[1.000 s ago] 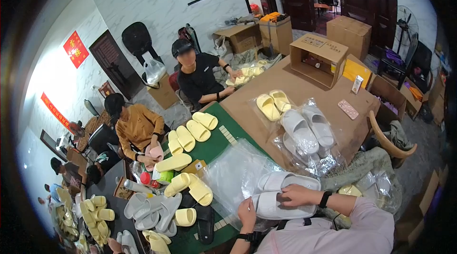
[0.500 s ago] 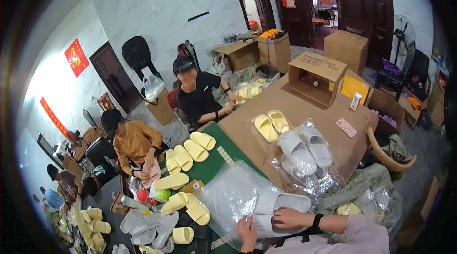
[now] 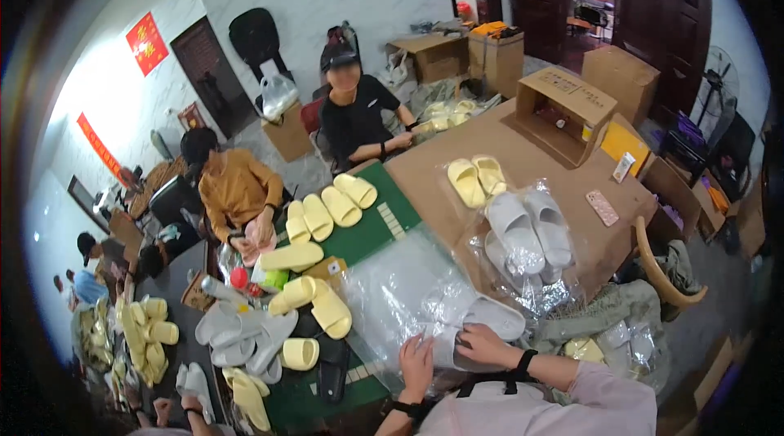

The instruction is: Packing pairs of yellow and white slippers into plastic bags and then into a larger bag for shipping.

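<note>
A pair of light grey slippers (image 3: 500,318) lies at the near edge of the table in front of me. Its left part is against or under a large clear plastic bag (image 3: 384,273) spread flat beside it. My right hand (image 3: 483,346) is closed over the slippers with its fingers curled on top. At the bag's near edge, left of the slippers, my left hand (image 3: 416,364) has its fingers bent and pinched on the film. How far the slippers sit inside the bag is hard to tell through the glare.
Bagged grey slippers (image 3: 523,240) and yellow slippers (image 3: 476,179) rest beyond my hands, near a phone (image 3: 603,208) and an open carton (image 3: 563,122). Several loose yellow slippers (image 3: 331,309) and grey slippers (image 3: 245,338) lie to the left. Two co-workers (image 3: 237,191) sit across the table.
My view has turned slightly, shifting the room. The grey slippers have moved left against the bag, and my left hand has come up to the bag's edge.
</note>
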Available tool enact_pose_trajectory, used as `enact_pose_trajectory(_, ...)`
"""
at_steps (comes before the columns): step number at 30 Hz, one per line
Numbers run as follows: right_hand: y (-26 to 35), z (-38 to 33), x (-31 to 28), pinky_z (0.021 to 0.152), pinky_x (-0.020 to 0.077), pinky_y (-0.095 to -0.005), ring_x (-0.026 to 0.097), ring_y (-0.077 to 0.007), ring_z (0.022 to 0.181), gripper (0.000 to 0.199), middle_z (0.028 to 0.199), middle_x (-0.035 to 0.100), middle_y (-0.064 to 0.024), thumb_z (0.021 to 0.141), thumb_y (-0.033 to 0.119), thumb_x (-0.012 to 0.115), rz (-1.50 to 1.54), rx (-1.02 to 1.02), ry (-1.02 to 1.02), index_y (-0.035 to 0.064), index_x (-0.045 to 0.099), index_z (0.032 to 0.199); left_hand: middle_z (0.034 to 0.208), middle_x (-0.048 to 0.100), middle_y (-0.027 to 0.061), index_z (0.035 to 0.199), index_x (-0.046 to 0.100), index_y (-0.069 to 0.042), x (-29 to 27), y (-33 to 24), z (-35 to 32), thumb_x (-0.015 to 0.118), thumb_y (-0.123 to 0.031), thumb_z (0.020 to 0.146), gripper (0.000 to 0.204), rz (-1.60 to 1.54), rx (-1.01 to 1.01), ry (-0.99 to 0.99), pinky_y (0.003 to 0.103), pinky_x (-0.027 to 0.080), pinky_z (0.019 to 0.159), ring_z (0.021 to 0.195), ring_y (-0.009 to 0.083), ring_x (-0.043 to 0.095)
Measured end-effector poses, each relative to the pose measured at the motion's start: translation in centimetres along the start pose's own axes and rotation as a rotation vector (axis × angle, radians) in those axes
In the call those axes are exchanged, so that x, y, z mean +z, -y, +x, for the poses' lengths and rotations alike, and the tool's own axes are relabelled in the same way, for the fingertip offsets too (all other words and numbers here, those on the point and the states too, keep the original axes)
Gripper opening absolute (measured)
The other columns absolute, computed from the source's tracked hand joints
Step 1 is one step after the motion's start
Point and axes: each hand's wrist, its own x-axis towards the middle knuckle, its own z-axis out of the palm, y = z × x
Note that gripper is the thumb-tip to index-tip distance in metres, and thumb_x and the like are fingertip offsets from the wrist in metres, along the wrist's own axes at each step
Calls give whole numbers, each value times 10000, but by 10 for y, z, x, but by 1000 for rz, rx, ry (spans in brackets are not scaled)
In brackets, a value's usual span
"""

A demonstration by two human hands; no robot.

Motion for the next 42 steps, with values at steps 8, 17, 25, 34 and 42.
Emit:
enact_pose_trajectory(8, 1, -4, 11, 602, 422, -424, 522, -361, 697, 197, 753, 504, -177, 727, 180, 609, 95, 121, -131, -8, 556, 754, 1010, 600, 152, 988, 660, -75, -10, -5, -3, 582, -102, 789, 215, 17, -38, -25, 397, 413, 833, 922, 326, 544)
enact_pose_trajectory(17, 14, -12, -1, 604, 409, -427, 517, -355, 698, 204, 780, 494, -170, 769, 204, 588, 122, 228, -139, 5, 546, 768, 988, 611, 121, 975, 663, -96, -6, 8, -14, 577, -124, 793, 204, 64, -75, -57, 405, 429, 795, 902, 308, 558)
enact_pose_trajectory(25, 11, -12, 7, 599, 416, -424, 520, -352, 681, 234, 791, 494, -170, 772, 234, 595, 99, 215, -158, 4, 558, 793, 976, 616, 118, 973, 664, -108, -8, -3, -7, 574, -145, 814, 187, 96, -68, -36, 405, 432, 799, 906, 304, 565)
enact_pose_trajectory(34, 11, -12, 19, 664, 437, -432, 532, -368, 769, 313, 856, 505, -185, 786, 281, 579, 129, 184, -4, 11, 542, 939, 1023, 596, 151, 990, 660, -100, -4, -6, -3, 579, -97, 805, 202, -1, -51, 24, 393, 411, 847, 950, 317, 539)
enact_pose_trajectory(42, 11, -10, 18, 708, 443, -421, 537, -370, 828, 340, 927, 505, -205, 771, 277, 599, 84, 220, 74, -6, 526, 946, 1060, 586, 118, 1002, 662, -132, 4, -13, -1, 609, -120, 784, 224, 84, 76, 42, 447, 382, 861, 988, 329, 510)
